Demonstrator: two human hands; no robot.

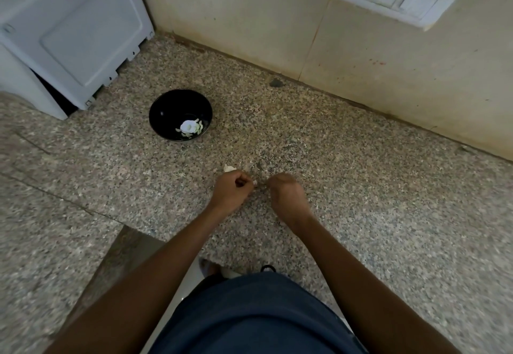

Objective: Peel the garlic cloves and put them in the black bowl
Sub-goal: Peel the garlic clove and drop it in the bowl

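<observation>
Both hands are hovering close together over the speckled desk (361,187). The left hand (231,190) is pinching a garlic clove (251,184); the right hand (286,191) is curling beside it, its grasp unclear. The black bowl (180,115) is sitting well beyond, to their left, holding peeled cloves (191,127).

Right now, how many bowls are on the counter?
1. The black bowl stands on the granite counter, beside the white appliance, left of and beyond both hands. None seems hidden.

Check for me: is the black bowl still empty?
No. The black bowl already holds several pale peeled garlic cloves gathered at its bottom, on the side nearest the person.
</observation>
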